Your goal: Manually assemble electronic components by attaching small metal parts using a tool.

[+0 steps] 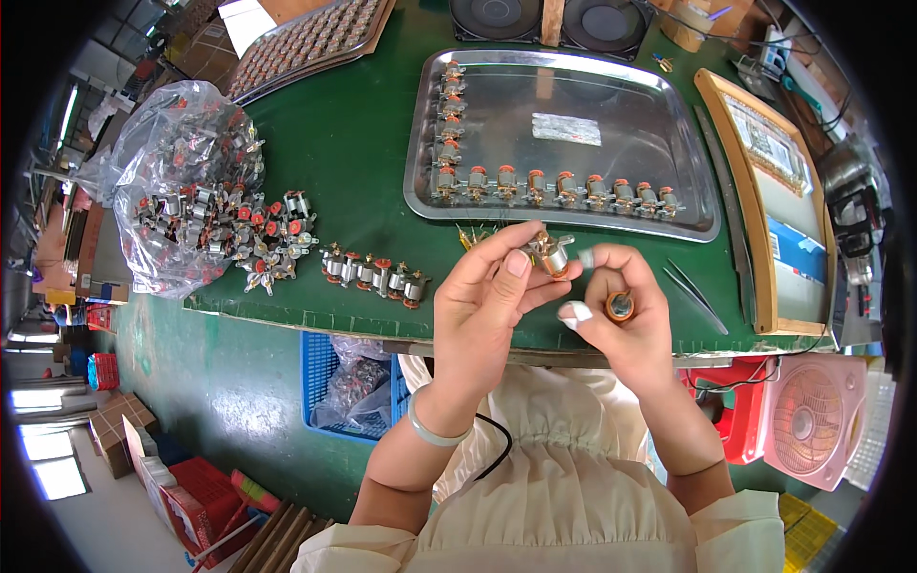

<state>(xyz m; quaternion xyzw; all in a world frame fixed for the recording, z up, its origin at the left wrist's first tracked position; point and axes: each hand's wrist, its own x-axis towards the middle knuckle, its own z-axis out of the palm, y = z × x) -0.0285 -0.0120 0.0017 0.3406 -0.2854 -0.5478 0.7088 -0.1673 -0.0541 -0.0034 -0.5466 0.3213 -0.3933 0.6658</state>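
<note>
My left hand (487, 296) pinches a small silver motor (551, 253) with metal tabs and an orange-red end, just over the table's front edge. Close beside it, my right hand (626, 310) is curled around a tool with a round orange-brown handle end (620, 306); the rest of this tool is hidden by the fingers. White tape wraps fingertips of the right hand. Several small gold-coloured parts with thin leads (470, 235) lie just beyond the left hand. A row of similar motors (373, 275) stands to its left.
A metal tray (630, 91) holds motors along its left and near sides. A clear plastic bag (143, 143) spills motors at the left. Tweezers (695, 296) and a wood-framed board (707, 95) lie at the right. A full motor tray (306, 48) sits at the back left.
</note>
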